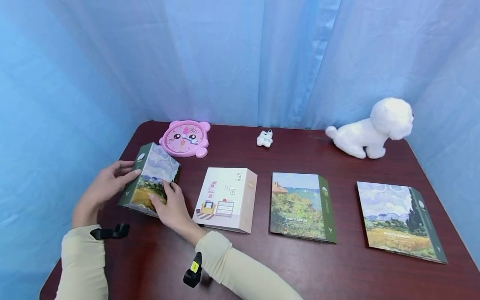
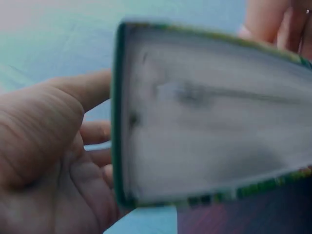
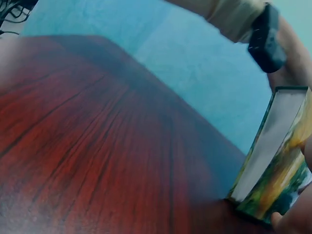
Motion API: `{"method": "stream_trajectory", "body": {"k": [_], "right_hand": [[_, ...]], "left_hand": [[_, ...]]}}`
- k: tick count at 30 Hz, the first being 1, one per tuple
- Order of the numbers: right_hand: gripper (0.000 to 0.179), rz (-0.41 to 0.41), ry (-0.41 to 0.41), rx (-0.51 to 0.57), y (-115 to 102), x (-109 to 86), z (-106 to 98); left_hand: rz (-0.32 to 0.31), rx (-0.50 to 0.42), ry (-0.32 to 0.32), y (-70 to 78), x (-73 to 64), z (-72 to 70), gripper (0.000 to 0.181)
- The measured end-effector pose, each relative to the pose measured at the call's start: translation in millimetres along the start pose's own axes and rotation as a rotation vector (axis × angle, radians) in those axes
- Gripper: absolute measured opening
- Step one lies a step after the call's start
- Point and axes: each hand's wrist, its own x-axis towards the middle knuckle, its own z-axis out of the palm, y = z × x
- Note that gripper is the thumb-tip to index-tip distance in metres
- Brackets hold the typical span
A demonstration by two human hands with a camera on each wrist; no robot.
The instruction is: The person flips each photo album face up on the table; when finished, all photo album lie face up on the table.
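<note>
At the table's left side, both hands hold a thick photo album (image 1: pixel 151 179) with a painted landscape cover and green spine, tilted up off the tabletop. My left hand (image 1: pixel 108 183) grips the spine side, thumb over the cover edge. Against the cover and its right edge lies my right hand (image 1: pixel 172 206), thumb and fingers spread apart. The album's pale page block (image 2: pixel 209 112) faces the left wrist view, blurred, with the left palm (image 2: pixel 53 146) beside the spine. In the right wrist view, the album (image 3: pixel 273 161) shows at the right edge, partly cut off.
Right of the held album lie a white album with a room drawing (image 1: pixel 221 204), a seaside-cover album (image 1: pixel 296 208) and another landscape album (image 1: pixel 393 221). Behind stand a pink clock (image 1: pixel 183 143), a small white bear charm (image 1: pixel 265 138) and a white plush dog (image 1: pixel 371 129). Blue curtains surround the table (image 1: pixel 240 266).
</note>
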Motion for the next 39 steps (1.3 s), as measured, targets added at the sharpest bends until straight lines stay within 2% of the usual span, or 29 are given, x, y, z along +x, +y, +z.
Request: {"method": "stream_trajectory", "body": {"k": [4, 9, 14, 20, 27, 35, 39], "right_hand": [[0.067, 0.032, -0.011, -0.022, 4.7, 1.6, 3.1], [0.072, 0.039, -0.039, -0.040, 10.4, 1.2, 6.5], [0.078, 0.003, -0.065, -0.089, 14.7, -2.0, 11.3], [0.079, -0.045, -0.050, -0.173, 18.7, -3.5, 16.3], [0.081, -0.090, -0.058, -0.216, 21.6, -5.6, 17.2], [0.079, -0.106, -0.072, -0.263, 23.0, -5.9, 16.5], [0.078, -0.109, -0.079, -0.278, 22.0, -3.6, 14.1]], "left_hand": [[-0.051, 0.125, -0.003, -0.6, 5.4, -2.3, 0.078], [-0.110, 0.213, -0.060, -13.3, 6.1, -4.0, 0.080], [-0.154, 0.230, -0.097, -31.4, 3.3, 0.7, 0.080], [-0.168, 0.227, -0.083, -43.7, 3.4, 9.9, 0.076], [-0.195, 0.205, -0.017, -51.0, 5.9, 18.3, 0.071], [-0.224, 0.150, 0.117, -54.2, 8.2, 27.3, 0.058], [-0.217, 0.143, 0.142, -56.6, 9.9, 27.2, 0.056]]}}
